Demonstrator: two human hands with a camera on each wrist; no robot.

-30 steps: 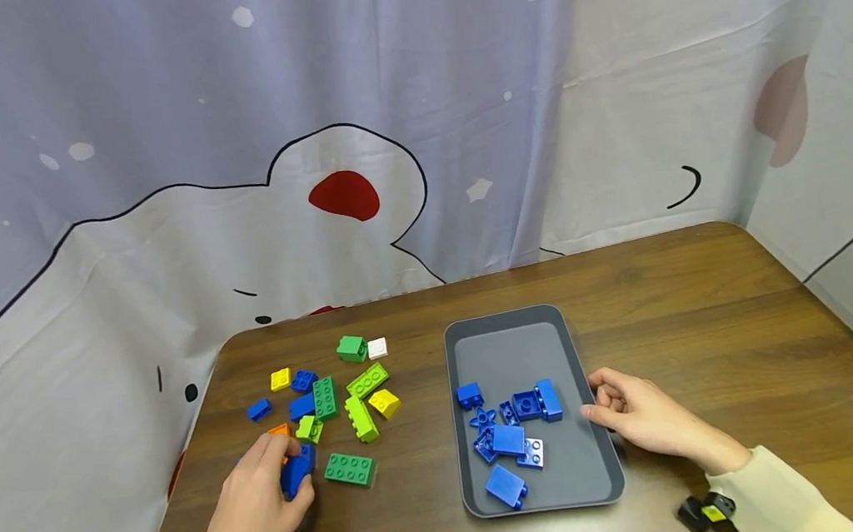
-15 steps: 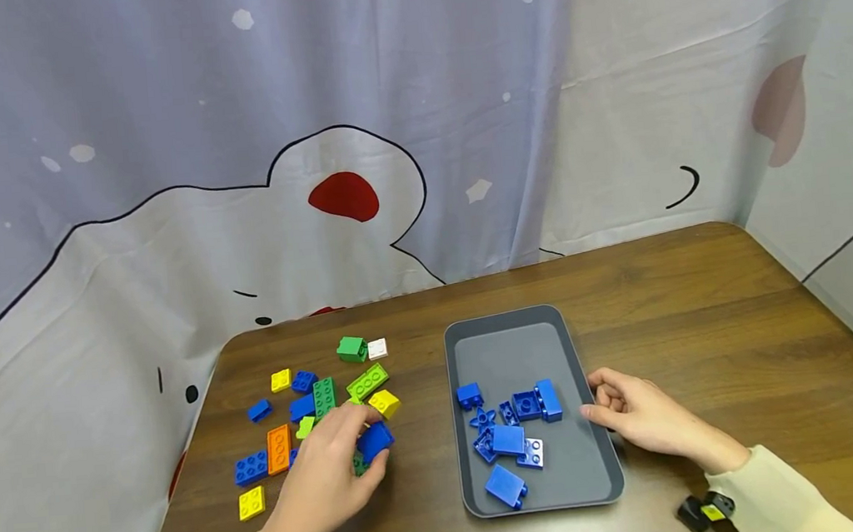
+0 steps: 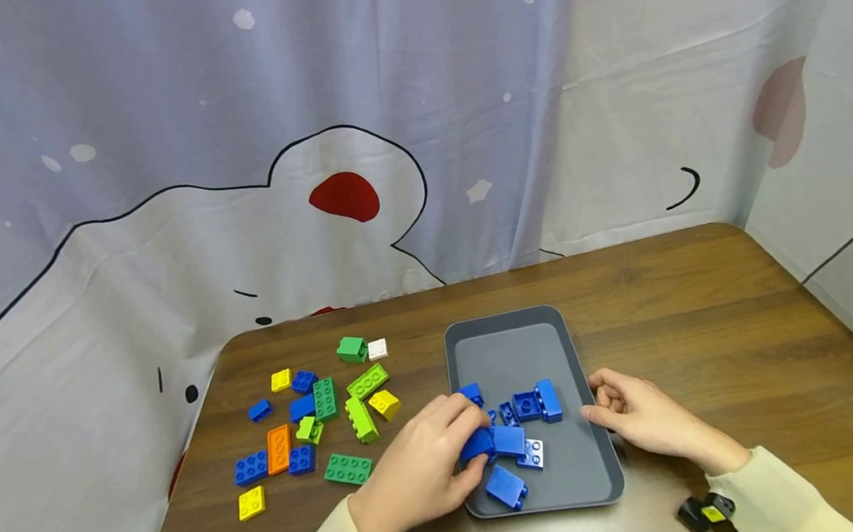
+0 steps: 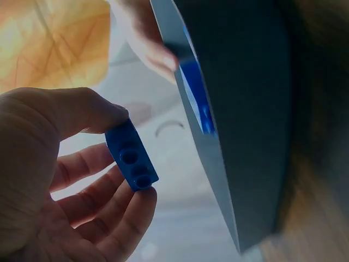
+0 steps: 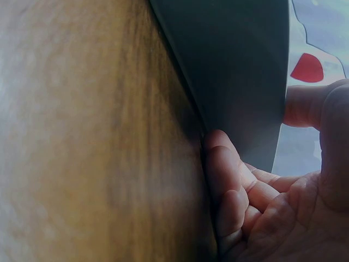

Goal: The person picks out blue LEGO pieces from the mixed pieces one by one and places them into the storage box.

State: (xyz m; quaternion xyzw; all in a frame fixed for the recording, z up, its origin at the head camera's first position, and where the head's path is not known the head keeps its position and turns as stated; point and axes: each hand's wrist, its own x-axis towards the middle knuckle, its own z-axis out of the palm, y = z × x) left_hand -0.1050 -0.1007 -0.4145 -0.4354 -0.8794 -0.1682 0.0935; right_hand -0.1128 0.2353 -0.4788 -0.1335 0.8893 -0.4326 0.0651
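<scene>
Brown wood-grain table (image 3: 670,305), its far corners rounded, a gloss of light near the tray's close end. Grey tray (image 3: 516,351) lies flat on it, long side running away from the person; taken as landmark.

Left hand (image 3: 427,462) reaches across the tray's left rim, thumb and fingers pinching a blue block (image 4: 131,155) over the tray's left part (two round shapes show on one face in the left wrist view). Whether it touches the blocks beneath, cannot tell. Right hand (image 3: 641,412) is at the tray's right side: thumb at the rim, other fingers curled against the outer wall, gripping the edge.

In the tray, blue blocks (image 3: 506,487) cluster in the near half. Left of the tray, loose on the wood: an orange block (image 3: 279,449) between blue ones, yellow blocks (image 3: 251,503), dark green blocks (image 3: 348,469), lime blocks (image 3: 362,420), and a white block (image 3: 377,349) beside a green one.

Beyond the tray and table hangs a curtain (image 3: 157,87): lavender above, white below, pale spots, black outlines, a red patch (image 3: 346,195). To the tray's far right, the cloth turns a corner and carries a pinkish shape (image 3: 783,111) (a yellow one is cut off by the view). Cream sleeves (image 3: 779,493) on both arms.
</scene>
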